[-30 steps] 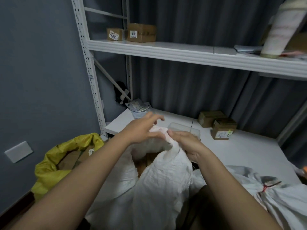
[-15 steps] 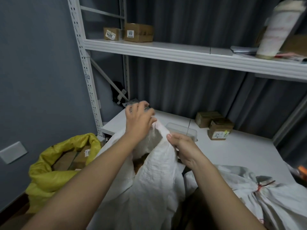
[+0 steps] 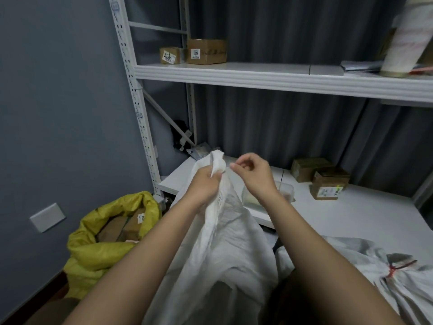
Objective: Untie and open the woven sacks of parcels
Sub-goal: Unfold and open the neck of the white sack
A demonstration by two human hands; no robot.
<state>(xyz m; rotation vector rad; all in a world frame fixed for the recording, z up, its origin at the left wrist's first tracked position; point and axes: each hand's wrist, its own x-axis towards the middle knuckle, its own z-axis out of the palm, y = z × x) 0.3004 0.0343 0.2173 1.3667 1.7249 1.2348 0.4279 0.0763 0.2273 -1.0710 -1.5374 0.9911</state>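
Two hands of yours are up at the neck of the white woven sack [image 3: 218, 245], which stands between your forearms in front of the lower shelf [image 3: 351, 214]. Your left hand [image 3: 203, 187] grips the gathered top of that sack, fingers curled round the bunched fabric, and a tuft of the mouth sticks up above your fist. Your right hand [image 3: 254, 175] sits just beside it, apart from the fabric, with fingers loosely curled and thumb and forefinger drawn close together; you cannot tell from this view whether anything thin is pinched between them.

To your right lies a second white sack [image 3: 386, 275], its neck bound with a red tie [image 3: 396, 268]. To your left, on the floor by the grey wall, a yellow sack [image 3: 93, 252] stands open with brown parcels [image 3: 121, 228] showing inside.

On the lower shelf, behind your right hand, sits a clear plastic tub [image 3: 287, 191], and further right two cardboard boxes [image 3: 321, 177] rest close together. The upper shelf [image 3: 257, 76] carries two more labelled boxes [image 3: 199, 51] near the left upright, and a large pale roll [image 3: 405, 38] at the far right.
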